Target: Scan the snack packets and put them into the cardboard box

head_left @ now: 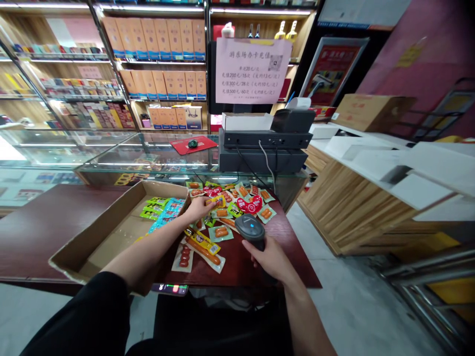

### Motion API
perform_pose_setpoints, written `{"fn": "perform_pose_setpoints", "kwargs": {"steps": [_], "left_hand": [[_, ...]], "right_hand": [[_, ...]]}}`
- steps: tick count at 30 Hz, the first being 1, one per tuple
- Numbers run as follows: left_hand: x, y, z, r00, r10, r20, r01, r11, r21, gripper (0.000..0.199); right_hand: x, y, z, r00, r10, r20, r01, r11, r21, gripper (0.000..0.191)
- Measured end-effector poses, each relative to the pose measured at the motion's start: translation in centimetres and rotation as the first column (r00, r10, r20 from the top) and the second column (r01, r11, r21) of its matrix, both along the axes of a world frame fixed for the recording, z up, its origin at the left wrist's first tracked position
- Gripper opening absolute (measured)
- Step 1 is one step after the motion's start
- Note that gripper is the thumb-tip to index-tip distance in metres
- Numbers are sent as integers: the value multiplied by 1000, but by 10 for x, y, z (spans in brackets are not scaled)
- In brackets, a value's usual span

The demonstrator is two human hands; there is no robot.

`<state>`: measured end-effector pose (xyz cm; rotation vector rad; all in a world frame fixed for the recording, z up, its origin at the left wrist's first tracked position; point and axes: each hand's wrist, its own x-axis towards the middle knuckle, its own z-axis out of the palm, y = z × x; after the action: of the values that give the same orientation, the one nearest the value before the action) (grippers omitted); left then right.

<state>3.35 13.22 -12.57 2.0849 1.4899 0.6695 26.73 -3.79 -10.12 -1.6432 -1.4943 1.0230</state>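
My right hand [270,257] is wrapped round a black barcode scanner [250,230], its head pointing forward over the table. Between the fingers of my left hand [199,207] is a small yellow snack packet [219,201], above a spread of packaged sausages. Around it lie clear sausage packs [221,233], red packets [250,204] and a green packet [235,210]. Nearer me rest a long sausage pack [204,253] and a yellow stick packet [202,241]. Left of these, under my left forearm, a cardboard tray [107,242] holds green packets [153,207] and blue packets [168,213].
A dark red table [33,222] carries everything, with a phone [169,289] at its front edge. Behind it stand a glass counter [111,153], a mouse [192,143] on a red mat and a black cash-register unit [263,148]. White boxes [423,190] stand to the right.
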Motion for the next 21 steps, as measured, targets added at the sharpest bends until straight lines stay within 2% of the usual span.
{"fn": "perform_pose_setpoints", "kwargs": {"steps": [2,4,7,12,16,19,21], "left_hand": [[2,2,0,976,2,217,25,992,-122,43],[4,3,-2,915,13,404,89,968,-233,45],[7,5,-6,838,29,545,168,936,-308,43],[7,5,-10,765,70,641,209,913,-350,33],[9,0,-3,714,149,684,208,887,-411,37],[10,-2,4,724,169,669,204,874,-442,38],[9,-2,6,755,163,635,157,895,-417,37]], "right_hand": [[0,0,1,1000,8,8,-8,1000,0,32],[0,0,2,1000,14,13,-14,1000,0,32],[-1,0,2,1000,16,14,-17,1000,6,32],[-2,0,-1,999,26,26,-27,1000,9,33],[-4,0,1,999,31,21,-31,1000,4,32],[-6,0,3,999,41,8,-41,999,-1,32],[-8,1,4,999,44,1,-44,999,-4,32]]}}
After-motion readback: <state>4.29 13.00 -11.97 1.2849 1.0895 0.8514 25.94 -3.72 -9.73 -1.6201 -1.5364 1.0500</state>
